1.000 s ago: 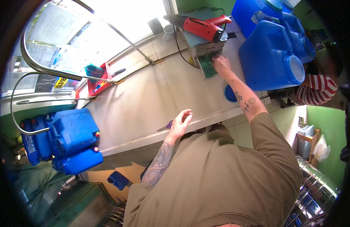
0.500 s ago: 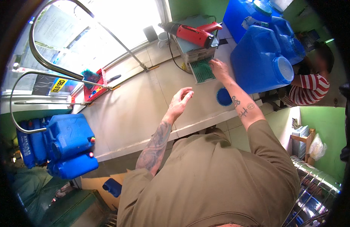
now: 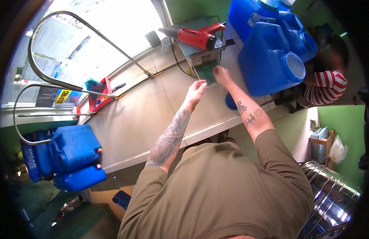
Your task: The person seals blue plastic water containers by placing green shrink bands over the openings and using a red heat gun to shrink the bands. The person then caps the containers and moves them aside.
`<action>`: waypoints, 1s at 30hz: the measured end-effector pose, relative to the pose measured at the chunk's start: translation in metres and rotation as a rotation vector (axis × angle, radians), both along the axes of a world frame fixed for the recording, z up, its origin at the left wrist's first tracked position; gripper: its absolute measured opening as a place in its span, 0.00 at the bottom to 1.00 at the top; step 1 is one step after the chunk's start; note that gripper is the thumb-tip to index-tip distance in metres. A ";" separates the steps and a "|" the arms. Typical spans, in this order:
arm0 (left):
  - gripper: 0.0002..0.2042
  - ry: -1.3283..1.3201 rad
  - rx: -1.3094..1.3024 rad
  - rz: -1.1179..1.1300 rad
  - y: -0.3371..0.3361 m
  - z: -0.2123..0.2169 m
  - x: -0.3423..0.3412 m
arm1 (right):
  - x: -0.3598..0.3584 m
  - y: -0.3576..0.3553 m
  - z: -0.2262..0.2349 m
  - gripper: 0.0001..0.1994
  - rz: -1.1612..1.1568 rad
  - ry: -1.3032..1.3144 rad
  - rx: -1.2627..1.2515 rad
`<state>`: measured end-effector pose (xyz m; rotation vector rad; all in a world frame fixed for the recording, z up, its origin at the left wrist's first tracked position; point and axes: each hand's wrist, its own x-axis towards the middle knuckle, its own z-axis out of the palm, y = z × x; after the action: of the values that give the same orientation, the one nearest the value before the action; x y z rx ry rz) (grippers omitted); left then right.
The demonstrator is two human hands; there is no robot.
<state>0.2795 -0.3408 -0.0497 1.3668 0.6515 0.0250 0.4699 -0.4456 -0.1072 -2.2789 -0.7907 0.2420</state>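
Observation:
My right hand is at the right edge of a shallow white-edged tray with a green inside, below a boxy unit. Its fingers are drawn together as in a pinch; whatever may be between them is too small to make out. My left hand hovers over the counter just left of it, fingers stretched and apart, holding nothing. A round blue cap lies on the counter, partly covered by my right forearm. On top of the unit rests a red and black heat gun.
Big blue water jugs crowd the right of the tiled counter. At the left stand more blue jugs, curved metal faucets and a red basket. A person in a striped shirt sits beyond the right jugs.
My right hand's fingers, spread over the green tray before, have drawn together and come slightly back. My left hand has moved forward and right, closer to it. The whole view has shifted a little.

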 end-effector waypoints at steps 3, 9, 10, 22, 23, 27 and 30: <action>0.20 0.013 -0.013 0.036 0.003 -0.004 -0.011 | -0.008 0.007 0.009 0.09 -0.003 0.003 0.181; 0.19 -0.025 -0.100 0.190 0.013 0.008 -0.003 | -0.060 -0.009 0.084 0.13 0.122 -0.020 0.351; 0.18 -0.094 -0.147 0.212 0.013 0.013 -0.001 | -0.071 -0.016 0.099 0.15 0.219 -0.052 0.392; 0.06 -0.574 0.084 -0.081 -0.054 0.130 0.058 | -0.047 -0.117 0.221 0.10 0.140 0.396 0.570; 0.07 -0.678 0.029 -0.071 -0.062 0.144 0.067 | -0.041 -0.131 0.234 0.10 0.157 0.516 0.727; 0.21 -0.772 -0.007 -0.429 -0.073 0.198 0.088 | -0.009 -0.228 0.307 0.07 0.263 0.528 0.506; 0.31 -0.747 0.630 -0.816 -0.088 0.223 0.130 | 0.034 -0.286 0.341 0.08 0.240 0.131 -0.041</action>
<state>0.4093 -0.4293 0.1737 1.9770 -0.6151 0.0846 0.5036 -0.7311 0.2342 -2.1785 -0.9971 0.5156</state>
